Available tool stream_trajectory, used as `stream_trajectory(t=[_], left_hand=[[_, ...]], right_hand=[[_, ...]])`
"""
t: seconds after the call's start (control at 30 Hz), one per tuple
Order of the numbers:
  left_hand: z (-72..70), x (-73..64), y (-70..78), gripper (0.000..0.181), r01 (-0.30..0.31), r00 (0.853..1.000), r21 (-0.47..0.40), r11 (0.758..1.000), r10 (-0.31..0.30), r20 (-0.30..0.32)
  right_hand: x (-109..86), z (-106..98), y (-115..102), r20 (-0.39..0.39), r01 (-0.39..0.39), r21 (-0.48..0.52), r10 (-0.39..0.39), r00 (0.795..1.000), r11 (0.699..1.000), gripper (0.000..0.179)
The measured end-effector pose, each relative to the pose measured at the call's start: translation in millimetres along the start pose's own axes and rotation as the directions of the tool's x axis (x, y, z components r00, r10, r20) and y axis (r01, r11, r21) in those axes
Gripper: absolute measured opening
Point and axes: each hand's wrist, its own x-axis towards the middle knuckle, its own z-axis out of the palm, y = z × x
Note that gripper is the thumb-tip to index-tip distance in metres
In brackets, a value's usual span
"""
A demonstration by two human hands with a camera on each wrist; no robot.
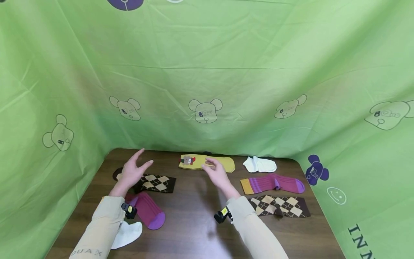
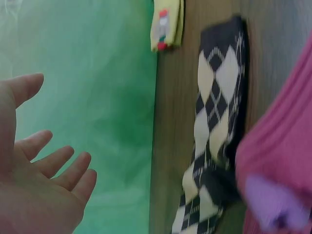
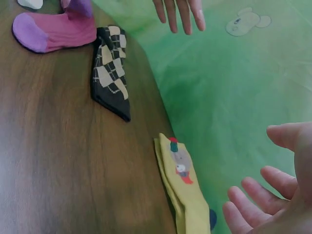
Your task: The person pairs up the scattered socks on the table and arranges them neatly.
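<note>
My left hand (image 1: 130, 172) hovers above the left side of the table, fingers spread and holding nothing. Below it in the head view lie an argyle sock (image 1: 158, 182) and a magenta sock with a purple toe (image 1: 150, 210); a white sock (image 1: 127, 233) is partly hidden by the sleeve. My right hand (image 1: 219, 176), its fingers loosely bent and nothing in them, is raised near the yellow sock (image 1: 226, 163). That sock has an animal figure near its left end and lies at the table's back edge. In the right wrist view it looks folded in two layers.
On the right of the brown table (image 1: 187, 216) lie a second white sock (image 1: 263, 165), a magenta sock with an orange cuff (image 1: 268, 182) and another argyle sock (image 1: 291, 207). A green printed cloth (image 1: 207, 79) hangs behind the table and along both sides.
</note>
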Motion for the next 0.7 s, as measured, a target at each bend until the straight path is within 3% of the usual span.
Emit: stream_trajectory(t=[0.3,0.47,0.7], left_hand=[[-32.0,9.3,-20.4,0.088,0.086,0.995,0.044,0.995,-0.084,-0.046],[-37.0,12.5,-33.0,0.083,0.124,0.992,0.066,0.990,-0.121,-0.047],[-35.1,6.8,-54.4,0.075,0.181,0.983,0.109,0.977,-0.183,0.004]], right_hand=[[10.9,17.8,-7.6,0.028,0.010,-0.013,-0.010,1.000,1.000,0.046],[13.4,31.6,-6.0,0.073,0.016,-0.035,-0.013,0.997,0.999,0.047],[10.7,53.3,-0.4,0.158,0.013,-0.108,0.004,0.987,0.994,0.051]])
